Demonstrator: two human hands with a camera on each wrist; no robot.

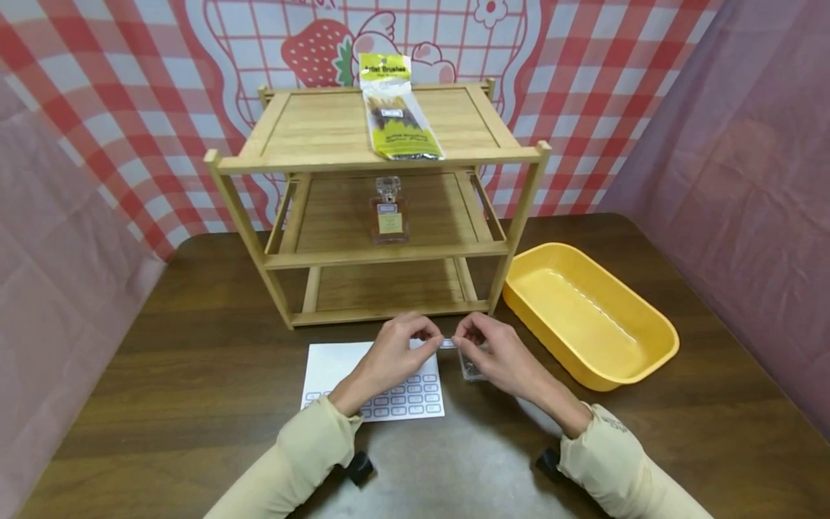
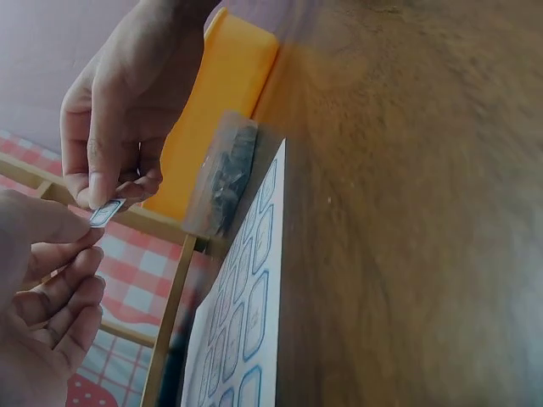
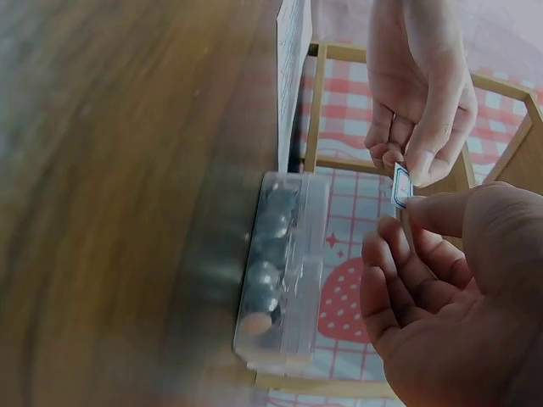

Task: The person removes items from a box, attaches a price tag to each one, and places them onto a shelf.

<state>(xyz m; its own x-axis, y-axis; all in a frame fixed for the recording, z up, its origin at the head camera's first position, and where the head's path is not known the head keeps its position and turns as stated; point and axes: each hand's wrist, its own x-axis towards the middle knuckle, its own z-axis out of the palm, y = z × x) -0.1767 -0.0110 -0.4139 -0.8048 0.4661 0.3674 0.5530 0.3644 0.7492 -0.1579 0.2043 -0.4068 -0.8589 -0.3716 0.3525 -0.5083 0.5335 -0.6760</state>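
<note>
Between the fingertips of both hands is a small white label sticker [image 1: 447,344] with a blue border. My left hand [image 1: 397,355] pinches one end of it, above the sheet of labels [image 1: 332,362]. The other end is pinched by my right hand [image 1: 504,355], thumb against finger, as the right wrist view shows the sticker [image 3: 402,186] up close. Under the right hand stands a clear plastic box [image 3: 293,271], partly hidden in the head view, with several dark, shiny round pieces inside. Rows of blue-bordered labels cover the near part of the sheet.
Behind the hands stands a three-tier wooden shelf [image 1: 382,255]. A pack of artist brushes [image 1: 398,115] lies on its top tier, a perfume bottle [image 1: 389,213] stands on the middle one. To the right sits a yellow basin [image 1: 590,310]. Cloth hangs around the brown table [image 1: 162,404].
</note>
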